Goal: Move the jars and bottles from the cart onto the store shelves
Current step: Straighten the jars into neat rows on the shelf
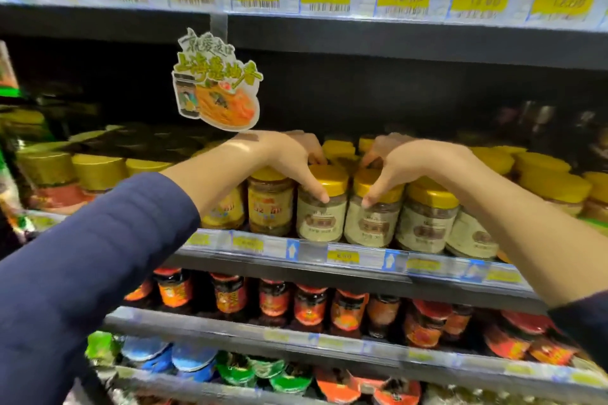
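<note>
Two yellow-lidded jars with cream labels stand side by side at the front of the middle shelf (345, 256). My left hand (292, 158) grips the left jar (320, 207) from above, thumb on its front and fingers over the lid's far side. In mirror fashion my right hand (411, 161) grips the right jar (373, 214). Both jar bases appear to rest on the shelf. More of the same jars (427, 220) continue to the right. The cart is out of view.
Jars with orange-yellow labels (269, 204) stand just left of my hands. A cardboard promo tag (217, 85) hangs from the upper shelf above my left wrist. Red-lidded sauce jars (309, 306) fill the shelf below; price tags line every shelf edge.
</note>
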A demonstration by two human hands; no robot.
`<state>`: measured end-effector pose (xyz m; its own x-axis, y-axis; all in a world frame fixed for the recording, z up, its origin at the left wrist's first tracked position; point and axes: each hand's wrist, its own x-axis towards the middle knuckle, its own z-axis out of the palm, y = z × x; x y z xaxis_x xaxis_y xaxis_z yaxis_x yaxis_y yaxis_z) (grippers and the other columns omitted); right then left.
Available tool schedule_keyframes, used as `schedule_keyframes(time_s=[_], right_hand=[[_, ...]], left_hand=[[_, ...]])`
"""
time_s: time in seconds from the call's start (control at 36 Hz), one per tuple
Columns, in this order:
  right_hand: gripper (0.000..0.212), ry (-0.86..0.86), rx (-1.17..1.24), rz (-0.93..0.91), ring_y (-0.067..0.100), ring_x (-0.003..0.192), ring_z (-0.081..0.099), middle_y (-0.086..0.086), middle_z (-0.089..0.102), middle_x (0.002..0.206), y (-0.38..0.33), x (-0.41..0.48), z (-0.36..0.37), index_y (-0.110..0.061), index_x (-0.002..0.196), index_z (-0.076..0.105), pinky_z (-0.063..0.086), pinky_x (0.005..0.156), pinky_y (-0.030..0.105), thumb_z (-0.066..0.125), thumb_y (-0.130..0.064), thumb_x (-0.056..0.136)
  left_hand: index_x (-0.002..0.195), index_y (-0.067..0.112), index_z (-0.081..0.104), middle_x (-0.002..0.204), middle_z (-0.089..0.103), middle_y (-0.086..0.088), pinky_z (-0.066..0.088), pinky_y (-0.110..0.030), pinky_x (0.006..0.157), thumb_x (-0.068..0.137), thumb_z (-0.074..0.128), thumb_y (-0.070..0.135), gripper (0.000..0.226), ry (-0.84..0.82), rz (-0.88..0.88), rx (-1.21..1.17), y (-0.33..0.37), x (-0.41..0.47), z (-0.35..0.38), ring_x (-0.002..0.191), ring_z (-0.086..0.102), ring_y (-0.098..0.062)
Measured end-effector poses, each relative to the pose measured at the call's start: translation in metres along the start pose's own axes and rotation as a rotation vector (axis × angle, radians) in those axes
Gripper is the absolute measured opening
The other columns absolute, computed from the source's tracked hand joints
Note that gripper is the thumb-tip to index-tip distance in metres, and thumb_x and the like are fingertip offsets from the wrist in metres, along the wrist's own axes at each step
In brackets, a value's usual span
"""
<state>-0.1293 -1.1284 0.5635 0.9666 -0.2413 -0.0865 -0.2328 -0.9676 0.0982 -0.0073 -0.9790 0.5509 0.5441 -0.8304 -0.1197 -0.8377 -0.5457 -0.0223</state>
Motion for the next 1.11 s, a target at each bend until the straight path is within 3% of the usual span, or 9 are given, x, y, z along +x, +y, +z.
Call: schedule_keyframes(time_s=[0.33,0.47,0.58,0.78,0.83,0.92,0.94,1.03,1.11], right_hand=[[0.083,-0.030,-0.008,0.048,0.024,0.131,0.035,0.000,0.033,0.144,-0.006,-0.004,0.003,-0.033,0.139,0.039,0.037,0.099,0.034,0.072,-0.058,0.068],[0.083,-0.035,-0.018,0.087,0.025,0.134,0.032,0.000,0.031,0.147,-0.010,-0.007,0.003,-0.034,0.140,0.037,0.036,0.103,0.037,0.072,-0.057,0.068],[0.082,-0.014,-0.005,0.108,0.025,0.134,0.034,0.002,0.032,0.148,-0.012,-0.009,0.007,-0.031,0.142,0.035,0.037,0.102,0.035,0.069,-0.057,0.072],[0.089,0.031,-0.004,0.148,0.025,0.133,0.036,0.003,0.034,0.148,-0.025,-0.012,0.009,-0.028,0.143,0.033,0.038,0.102,0.035,0.074,-0.053,0.068],[0.087,0.070,0.045,0.128,0.025,0.134,0.035,0.003,0.032,0.149,-0.033,-0.012,0.004,-0.030,0.142,0.034,0.038,0.104,0.038,0.074,-0.053,0.068],[0.084,0.176,0.137,0.058,0.024,0.134,0.036,0.003,0.036,0.148,-0.049,-0.008,-0.004,-0.027,0.142,0.037,0.038,0.106,0.038,0.074,-0.051,0.070],[0.082,0.218,0.159,0.021,0.024,0.133,0.037,0.003,0.039,0.147,-0.057,-0.005,-0.007,-0.026,0.141,0.039,0.037,0.106,0.037,0.073,-0.051,0.071],[0.074,0.290,0.227,-0.079,0.020,0.131,0.039,0.001,0.045,0.143,-0.080,0.007,-0.009,-0.030,0.136,0.045,0.038,0.105,0.034,0.071,-0.054,0.071],[0.073,0.258,0.254,-0.109,0.021,0.134,0.035,0.001,0.039,0.146,-0.099,0.021,-0.009,-0.030,0.138,0.042,0.035,0.107,0.034,0.070,-0.053,0.074]], left_hand=[[0.126,0.018,0.055,0.108,0.062,0.002,0.053,-0.029,0.080,0.062,0.068,0.071,0.084,0.059,0.079,0.020,0.003,0.000,0.000,0.092,0.059,-0.017],[0.138,0.018,0.040,0.133,0.050,-0.004,0.048,-0.036,0.093,0.062,0.062,0.077,0.099,0.057,0.076,0.024,-0.002,0.002,0.007,0.115,0.052,-0.023],[0.144,0.021,0.030,0.143,0.040,-0.005,0.042,-0.034,0.095,0.069,0.056,0.076,0.096,0.046,0.066,0.036,-0.002,0.001,0.011,0.126,0.044,-0.026],[0.148,0.030,0.017,0.155,0.025,-0.001,0.034,-0.044,0.110,0.072,0.053,0.075,0.095,0.096,0.078,-0.055,-0.029,-0.026,0.000,0.138,0.031,-0.025],[0.147,0.034,0.017,0.156,0.022,0.001,0.031,-0.046,0.112,0.065,0.051,0.082,0.101,0.125,0.030,-0.080,-0.046,-0.039,-0.005,0.140,0.028,-0.025],[0.146,0.038,0.019,0.156,0.022,0.003,0.030,-0.048,0.112,0.029,0.037,0.102,0.135,0.173,-0.081,-0.114,-0.073,-0.053,-0.007,0.141,0.027,-0.025],[0.147,0.038,0.018,0.157,0.021,0.003,0.028,-0.048,0.113,0.025,0.036,0.103,0.139,0.181,-0.115,-0.121,-0.083,-0.055,-0.005,0.142,0.025,-0.025],[0.148,0.031,0.020,0.156,0.022,0.006,0.023,-0.039,0.116,0.051,0.052,0.090,0.118,0.199,-0.126,-0.167,-0.101,-0.069,0.001,0.143,0.024,-0.021],[0.145,0.025,0.031,0.151,0.034,0.006,0.028,-0.027,0.108,0.073,0.060,0.068,0.089,0.171,-0.130,-0.163,-0.114,-0.081,0.008,0.137,0.035,-0.017]])
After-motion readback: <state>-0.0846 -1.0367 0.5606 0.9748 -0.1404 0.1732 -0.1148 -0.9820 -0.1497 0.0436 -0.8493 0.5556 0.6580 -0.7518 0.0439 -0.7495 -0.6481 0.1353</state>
